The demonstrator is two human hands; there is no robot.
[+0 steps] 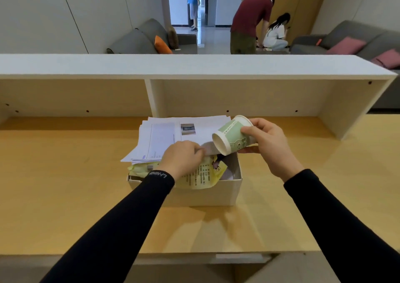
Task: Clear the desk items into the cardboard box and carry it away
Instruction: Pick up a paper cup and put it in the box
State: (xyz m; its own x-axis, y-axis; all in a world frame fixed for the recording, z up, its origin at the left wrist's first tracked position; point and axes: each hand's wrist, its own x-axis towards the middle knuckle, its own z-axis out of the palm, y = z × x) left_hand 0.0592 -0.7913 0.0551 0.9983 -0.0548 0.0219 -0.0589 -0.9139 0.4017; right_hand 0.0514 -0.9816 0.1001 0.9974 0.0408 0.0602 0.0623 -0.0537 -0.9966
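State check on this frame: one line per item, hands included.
cardboard box: open, upright on the desk, partly filled.
paper cup: tipped on its side above the box, mouth toward the camera.
white papers: stack lying across the box top, overhanging its left edge.
yellow sheet: crumpled, in the box.
right hand: gripping the cup.
left hand: closed on the papers' near edge.

White box [216, 193] on desk [65, 185] — papers [164, 135] tilted over its far rim, yellow sheet [201, 176] crumpled inside, green cup [232, 134] tipped sideways above.
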